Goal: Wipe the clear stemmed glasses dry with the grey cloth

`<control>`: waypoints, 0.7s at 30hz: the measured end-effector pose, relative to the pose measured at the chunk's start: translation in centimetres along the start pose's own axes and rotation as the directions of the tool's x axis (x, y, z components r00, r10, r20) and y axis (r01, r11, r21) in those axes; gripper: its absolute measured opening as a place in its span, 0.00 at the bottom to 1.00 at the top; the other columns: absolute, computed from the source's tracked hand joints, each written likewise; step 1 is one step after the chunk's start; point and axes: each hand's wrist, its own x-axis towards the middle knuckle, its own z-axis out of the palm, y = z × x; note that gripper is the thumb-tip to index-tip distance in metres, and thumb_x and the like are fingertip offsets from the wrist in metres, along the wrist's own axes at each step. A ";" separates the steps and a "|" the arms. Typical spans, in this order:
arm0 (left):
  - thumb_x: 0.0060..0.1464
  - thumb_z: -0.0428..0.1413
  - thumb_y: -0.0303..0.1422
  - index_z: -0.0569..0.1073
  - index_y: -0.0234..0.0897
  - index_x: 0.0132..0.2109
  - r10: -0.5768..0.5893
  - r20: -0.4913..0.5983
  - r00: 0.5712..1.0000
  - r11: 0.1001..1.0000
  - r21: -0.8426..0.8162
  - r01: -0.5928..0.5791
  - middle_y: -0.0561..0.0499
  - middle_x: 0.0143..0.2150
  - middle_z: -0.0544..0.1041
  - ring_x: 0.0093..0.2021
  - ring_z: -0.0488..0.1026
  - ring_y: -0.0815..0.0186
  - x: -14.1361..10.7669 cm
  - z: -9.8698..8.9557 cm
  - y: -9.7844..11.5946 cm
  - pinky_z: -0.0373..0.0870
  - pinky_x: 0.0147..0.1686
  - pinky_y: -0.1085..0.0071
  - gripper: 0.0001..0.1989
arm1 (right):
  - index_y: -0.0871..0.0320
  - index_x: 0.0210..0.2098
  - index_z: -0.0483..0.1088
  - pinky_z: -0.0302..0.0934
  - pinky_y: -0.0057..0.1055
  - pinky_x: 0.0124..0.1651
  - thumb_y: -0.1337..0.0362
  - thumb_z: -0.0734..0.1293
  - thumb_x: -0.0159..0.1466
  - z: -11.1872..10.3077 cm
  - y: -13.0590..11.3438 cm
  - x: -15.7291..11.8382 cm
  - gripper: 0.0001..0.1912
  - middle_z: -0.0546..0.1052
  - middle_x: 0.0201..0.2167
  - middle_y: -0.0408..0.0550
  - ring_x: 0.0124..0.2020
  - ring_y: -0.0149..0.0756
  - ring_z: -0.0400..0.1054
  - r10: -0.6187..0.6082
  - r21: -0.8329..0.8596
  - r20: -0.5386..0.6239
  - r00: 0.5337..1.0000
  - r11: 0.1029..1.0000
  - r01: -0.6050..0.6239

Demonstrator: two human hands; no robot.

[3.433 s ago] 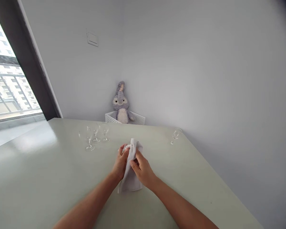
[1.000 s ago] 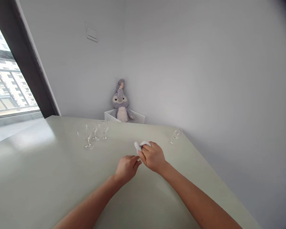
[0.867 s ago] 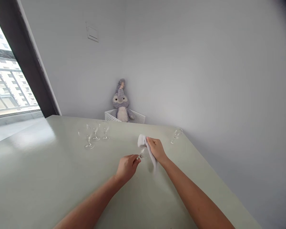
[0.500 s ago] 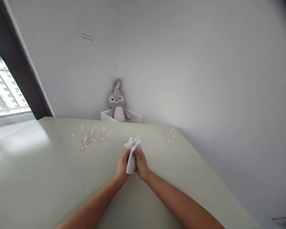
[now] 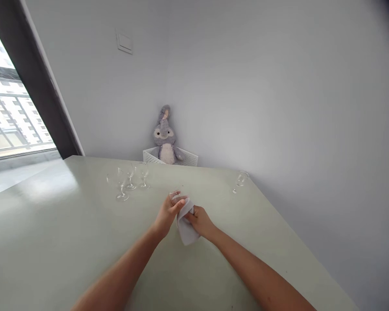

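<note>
A clear glass (image 5: pixel 174 195) is held at the middle of the table, its rim tilted up and away from me. My left hand (image 5: pixel 167 212) is closed round its side, the thumb lying across the near part. A white cloth (image 5: pixel 187 231) covers the lower end of the glass and hangs down towards me. Fingers of my right hand (image 5: pixel 201 221) grip the cloth against the glass; the stem and foot are hidden under it.
Three stemmed glasses (image 5: pixel 122 185) stand upright at the left on the pale table (image 5: pixel 84 242). Another glass (image 5: pixel 240 179) lies on its side near the right edge. Behind the table, a plush rabbit (image 5: pixel 165 138) sits in a white basket (image 5: pixel 190 160) by the walls.
My left hand has shifted up onto the bare part of the glass. My right hand has moved right with the cloth, which now hangs lower right. The view has turned slightly left.
</note>
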 end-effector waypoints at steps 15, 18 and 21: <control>0.45 0.57 0.36 0.58 0.42 0.48 0.307 -0.207 0.929 0.933 -0.126 -0.336 0.46 0.49 0.65 0.49 0.68 0.57 -1.1 1.3 -0.3 0.63 0.47 0.58 0.23 | 0.59 0.36 0.66 0.59 0.31 0.29 0.50 0.63 0.54 3.5 -0.7 -1.3 0.19 0.72 0.27 0.46 0.25 0.33 0.66 0.289 0.750 0.132 0.948 0.597 -0.286; 0.44 0.59 0.35 0.57 0.43 0.47 0.399 -0.216 0.891 0.905 -0.065 -0.421 0.47 0.49 0.63 0.50 0.67 0.58 -0.6 0.6 0.0 0.63 0.48 0.59 0.24 | 0.60 0.34 0.67 0.57 0.30 0.31 0.52 0.63 0.55 3.5 -1.2 -2.7 0.17 0.71 0.26 0.45 0.27 0.33 0.64 0.231 0.515 0.202 0.952 0.802 -0.304; 0.43 0.59 0.33 0.57 0.44 0.48 0.473 -0.250 0.845 0.876 0.028 -0.482 0.46 0.50 0.62 0.52 0.64 0.58 0.1 -0.2 0.3 0.62 0.48 0.59 0.26 | 0.58 0.36 0.68 0.57 0.31 0.35 0.53 0.62 0.56 2.3 -2.1 -4.0 0.16 0.72 0.33 0.46 0.32 0.35 0.65 0.092 -0.002 0.300 0.949 0.995 -0.096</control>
